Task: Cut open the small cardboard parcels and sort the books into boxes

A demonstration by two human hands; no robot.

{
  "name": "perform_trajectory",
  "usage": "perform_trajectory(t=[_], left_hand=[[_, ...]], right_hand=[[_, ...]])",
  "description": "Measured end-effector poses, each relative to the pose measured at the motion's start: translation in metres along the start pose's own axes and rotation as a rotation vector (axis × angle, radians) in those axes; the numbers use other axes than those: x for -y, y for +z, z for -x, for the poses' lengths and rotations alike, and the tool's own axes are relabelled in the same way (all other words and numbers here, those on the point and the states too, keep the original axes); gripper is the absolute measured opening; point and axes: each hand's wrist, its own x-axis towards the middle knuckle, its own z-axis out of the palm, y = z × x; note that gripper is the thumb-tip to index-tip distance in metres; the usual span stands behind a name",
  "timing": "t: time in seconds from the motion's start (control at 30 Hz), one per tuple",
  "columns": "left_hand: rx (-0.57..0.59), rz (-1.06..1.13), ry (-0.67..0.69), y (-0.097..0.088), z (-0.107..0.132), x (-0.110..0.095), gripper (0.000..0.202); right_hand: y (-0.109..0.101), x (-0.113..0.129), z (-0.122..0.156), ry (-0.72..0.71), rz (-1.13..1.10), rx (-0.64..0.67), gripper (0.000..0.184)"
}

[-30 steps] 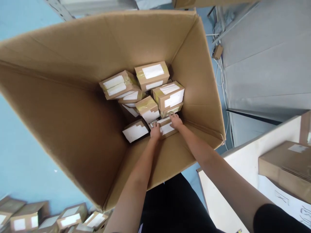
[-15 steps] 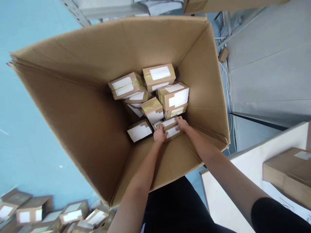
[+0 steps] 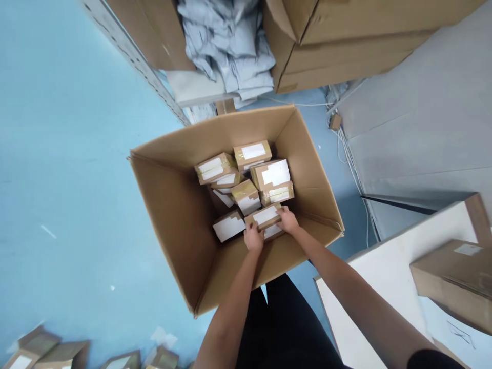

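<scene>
Inside a large open cardboard carton (image 3: 177, 220), my left hand (image 3: 254, 238) and my right hand (image 3: 287, 220) grip the two ends of a small brown box (image 3: 264, 216) with a white label on top. Another labelled box (image 3: 272, 231) lies right under it. Several similar taped boxes with white labels are heaped around them: a box (image 3: 228, 226) to the left, a tilted box (image 3: 246, 196) just behind, and a stacked box (image 3: 273, 175) behind my right hand.
Shelving (image 3: 142, 64) with grey bags (image 3: 230, 41) and big cartons (image 3: 346, 41) stands beyond the carton. At right, a white table (image 3: 369, 292) bears a cardboard box (image 3: 453, 277). Cables (image 3: 351, 164) run along the floor. Small boxes (image 3: 34, 348) lie at lower left.
My view has risen and drawn back, so the carton looks smaller and more shelving shows. The small box between my hands has come up slightly off the one below.
</scene>
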Motion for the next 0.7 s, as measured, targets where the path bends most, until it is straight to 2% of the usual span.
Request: perform_trajectory(t=[0.1, 0.2, 0.3, 0.4, 0.5, 0.57, 0.63, 0.7], left_hand=[[-0.06, 0.049, 0.047, -0.026, 0.026, 0.002, 0.056], [-0.183, 0.136, 0.117, -0.057, 0.053, -0.002, 0.061], [-0.314, 0.227, 0.218, -0.096, 0.074, -0.013, 0.06], [-0.406, 0.267, 0.346, -0.143, 0.09, -0.031, 0.058], [-0.463, 0.24, 0.508, -0.187, 0.105, -0.06, 0.058], [-0.471, 0.204, 0.634, -0.208, 0.119, -0.085, 0.058], [-0.464, 0.156, 0.75, -0.221, 0.139, -0.113, 0.059], [-0.44, 0.107, 0.859, -0.225, 0.164, -0.141, 0.06]], right_hand=[[-0.028, 0.031, 0.029, -0.073, 0.048, -0.108, 0.056], [-0.069, 0.062, 0.061, -0.156, 0.096, -0.227, 0.055], [-0.113, 0.09, 0.101, -0.196, 0.11, -0.381, 0.056], [-0.149, 0.108, 0.147, -0.167, 0.067, -0.559, 0.061], [-0.174, 0.113, 0.192, -0.093, 0.01, -0.739, 0.065], [-0.186, 0.108, 0.223, -0.02, -0.024, -0.859, 0.063], [-0.194, 0.096, 0.256, 0.064, -0.057, -0.964, 0.061], [-0.197, 0.079, 0.291, 0.153, -0.087, -1.046, 0.06]])
